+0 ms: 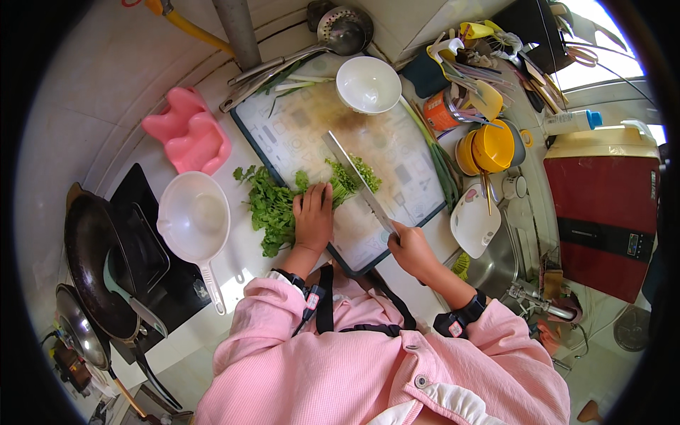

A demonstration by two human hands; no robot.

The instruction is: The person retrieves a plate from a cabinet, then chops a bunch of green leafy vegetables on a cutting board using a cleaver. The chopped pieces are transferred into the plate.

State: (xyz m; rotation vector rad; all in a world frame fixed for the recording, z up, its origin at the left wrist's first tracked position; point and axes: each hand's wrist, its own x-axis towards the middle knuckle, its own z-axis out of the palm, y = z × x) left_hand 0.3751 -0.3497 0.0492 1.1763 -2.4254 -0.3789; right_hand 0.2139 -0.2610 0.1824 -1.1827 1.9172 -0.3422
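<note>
My left hand [313, 219] presses a bunch of cilantro [270, 207] onto the near left part of a patterned cutting board [409, 183]. The leafy ends hang past the board's left edge, and the stems point right under my fingers. In my right hand [413, 249] is the handle of a kitchen knife [356, 178], whose blade lies across the stems. Chopped green pieces [367, 174] lie on both sides of the blade. A white bowl [368, 87] stands on the far part of the board. Scallions [442, 164] lie along the board's right edge, with more at its far left corner.
Left are a white plastic ladle [195, 215], a pink holder [191, 133] and a wok [98, 265] on the cooktop. A skimmer [348, 29] lies at the back. To the right stand yellow cups [491, 149], a white dish [474, 223] and a steel sink [496, 265].
</note>
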